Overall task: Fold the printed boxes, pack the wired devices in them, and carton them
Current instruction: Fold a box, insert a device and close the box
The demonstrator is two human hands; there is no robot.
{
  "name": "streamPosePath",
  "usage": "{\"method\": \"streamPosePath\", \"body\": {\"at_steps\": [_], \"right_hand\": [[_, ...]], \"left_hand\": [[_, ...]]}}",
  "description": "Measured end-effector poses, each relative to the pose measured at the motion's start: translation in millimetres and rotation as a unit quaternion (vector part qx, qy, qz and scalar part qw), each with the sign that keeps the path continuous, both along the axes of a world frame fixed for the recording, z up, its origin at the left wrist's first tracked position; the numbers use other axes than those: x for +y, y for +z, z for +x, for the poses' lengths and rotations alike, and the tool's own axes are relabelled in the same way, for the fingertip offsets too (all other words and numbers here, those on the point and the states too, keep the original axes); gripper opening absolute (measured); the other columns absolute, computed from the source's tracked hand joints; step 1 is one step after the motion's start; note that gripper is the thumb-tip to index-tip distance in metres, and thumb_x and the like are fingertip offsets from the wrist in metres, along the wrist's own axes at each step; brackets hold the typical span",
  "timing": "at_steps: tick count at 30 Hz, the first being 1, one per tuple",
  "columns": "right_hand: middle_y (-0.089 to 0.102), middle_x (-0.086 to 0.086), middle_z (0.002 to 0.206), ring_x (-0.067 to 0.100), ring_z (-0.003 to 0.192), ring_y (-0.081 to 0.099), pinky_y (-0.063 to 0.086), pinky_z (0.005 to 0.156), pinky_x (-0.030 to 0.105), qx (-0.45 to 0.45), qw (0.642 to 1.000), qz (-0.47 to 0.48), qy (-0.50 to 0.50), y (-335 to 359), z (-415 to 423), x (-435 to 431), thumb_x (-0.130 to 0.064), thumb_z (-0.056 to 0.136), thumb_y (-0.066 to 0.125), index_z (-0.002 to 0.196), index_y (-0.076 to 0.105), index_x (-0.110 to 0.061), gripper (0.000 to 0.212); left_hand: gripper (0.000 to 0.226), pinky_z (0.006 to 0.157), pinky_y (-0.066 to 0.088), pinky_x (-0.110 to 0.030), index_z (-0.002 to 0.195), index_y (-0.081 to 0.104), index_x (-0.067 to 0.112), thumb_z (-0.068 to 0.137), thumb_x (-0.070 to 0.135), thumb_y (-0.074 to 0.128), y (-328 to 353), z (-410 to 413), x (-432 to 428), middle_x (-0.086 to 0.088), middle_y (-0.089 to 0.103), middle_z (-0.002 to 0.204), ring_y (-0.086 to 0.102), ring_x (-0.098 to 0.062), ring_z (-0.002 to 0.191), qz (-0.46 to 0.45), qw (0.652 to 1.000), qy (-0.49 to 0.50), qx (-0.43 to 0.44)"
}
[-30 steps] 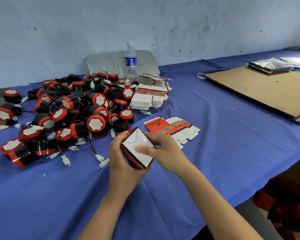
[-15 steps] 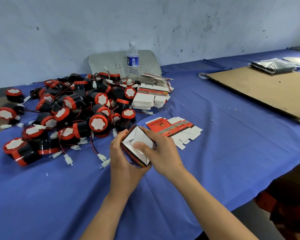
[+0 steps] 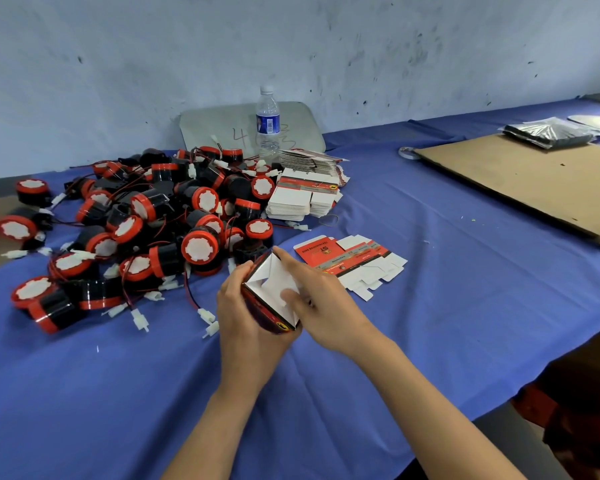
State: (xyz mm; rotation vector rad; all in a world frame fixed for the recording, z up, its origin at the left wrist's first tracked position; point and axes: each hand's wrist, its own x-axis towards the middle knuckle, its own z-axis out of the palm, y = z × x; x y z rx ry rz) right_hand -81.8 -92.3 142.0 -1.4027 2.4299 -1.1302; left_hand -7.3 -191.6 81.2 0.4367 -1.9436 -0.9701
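Head view, centre: my left hand (image 3: 250,327) grips the printed box (image 3: 286,315); my right hand (image 3: 329,306) apparently pinches its flap.

head: worn on person | faces forward-down across table (image 3: 465,271) | hands (image 3: 257,323) close, centre-low

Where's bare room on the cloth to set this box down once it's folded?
Bare cloth lies between the loose flat blank and the cardboard sheet, and along the near edge, this side of the held box. Crowded: the device pile with trailing wires on the left, and the blank stacks behind.
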Motion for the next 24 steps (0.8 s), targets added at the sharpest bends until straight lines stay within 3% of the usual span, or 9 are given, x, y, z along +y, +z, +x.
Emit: {"method": "streamPosePath", "body": {"at_steps": [2,5,9,12,14,16,18,20,24], "right_hand": [[0.060,0.006,0.121,0.024,0.102,0.053,0.032,0.075,0.022,0.012,1.000,0.020,-0.002,3,-2,0,-0.009,0.098,0.050,0.152,0.027,-0.023,0.060],[0.058,0.005,0.127,0.026,0.108,0.052,0.036,0.085,0.030,0.040,0.999,0.022,-0.013,3,2,-2,-0.011,0.098,0.048,0.152,0.026,-0.023,0.060],[0.057,0.005,0.126,0.027,0.105,0.052,0.040,0.085,0.033,0.066,0.998,0.012,-0.018,0,4,-2,-0.011,0.098,0.047,0.152,0.024,-0.023,0.060],[0.059,0.004,0.119,0.024,0.098,0.052,0.036,0.079,0.029,0.051,0.999,0.017,-0.007,0,1,0,-0.012,0.098,0.048,0.152,0.024,-0.026,0.061],[0.060,0.000,0.105,0.020,0.088,0.053,0.039,0.075,0.027,0.021,1.000,0.018,-0.005,1,-2,0,-0.013,0.098,0.049,0.151,0.029,-0.029,0.059],[0.063,-0.010,0.098,0.013,0.082,0.057,0.045,0.075,0.021,-0.073,0.997,-0.025,0.003,4,-4,2,-0.014,0.097,0.053,0.146,0.040,-0.030,0.053],[0.067,-0.008,0.107,0.011,0.095,0.063,0.050,0.087,0.024,-0.202,0.976,-0.081,0.019,8,-8,3,-0.018,0.095,0.059,0.138,0.050,-0.032,0.046],[0.069,0.002,0.107,0.012,0.100,0.065,0.050,0.091,0.028,-0.314,0.944,-0.097,0.030,12,-14,6,-0.022,0.090,0.067,0.132,0.055,-0.037,0.046],[0.072,0.009,0.107,0.022,0.096,0.069,0.055,0.084,0.029,-0.507,0.850,-0.096,0.111,16,-29,9,-0.005,0.077,0.069,0.132,0.055,-0.031,0.062]], "left_hand": [[0.101,0.098,0.047,-0.048,0.137,0.037,0.019,0.052,0.015,0.091,-2,0,-1,0.031,0.037,0.124,0.044,-0.016,0.123,-0.002,1.000,0.003,-0.004],[0.100,0.100,0.046,-0.047,0.137,0.036,0.019,0.053,0.021,0.089,-3,0,-1,0.025,0.037,0.126,0.045,-0.020,0.126,0.000,1.000,-0.004,0.000],[0.098,0.099,0.045,-0.035,0.136,0.034,0.027,0.051,0.032,0.083,0,0,1,0.044,0.030,0.126,0.045,-0.017,0.124,0.008,1.000,-0.008,0.008],[0.100,0.098,0.047,-0.044,0.137,0.037,0.019,0.052,0.021,0.089,-1,0,0,0.030,0.036,0.126,0.046,-0.019,0.124,-0.002,1.000,-0.005,0.011],[0.102,0.099,0.047,-0.045,0.137,0.036,0.023,0.051,0.017,0.091,-1,1,0,0.025,0.038,0.128,0.044,-0.015,0.124,0.007,1.000,-0.006,0.008],[0.101,0.098,0.049,-0.042,0.135,0.035,0.027,0.052,0.018,0.090,-1,1,0,0.015,0.042,0.132,0.046,-0.011,0.125,0.014,1.000,-0.016,0.021],[0.099,0.097,0.049,-0.029,0.135,0.031,0.031,0.053,0.026,0.087,1,2,2,0.015,0.043,0.134,0.047,-0.003,0.125,0.025,0.998,-0.043,0.039],[0.100,0.093,0.048,-0.018,0.136,0.028,0.040,0.054,0.032,0.086,3,4,5,0.020,0.043,0.137,0.047,0.000,0.125,0.042,0.995,-0.083,0.043],[0.099,0.095,0.048,-0.019,0.137,0.026,0.044,0.057,0.036,0.083,3,6,8,0.027,0.040,0.140,0.048,-0.004,0.128,0.034,0.989,-0.135,0.047]]}}
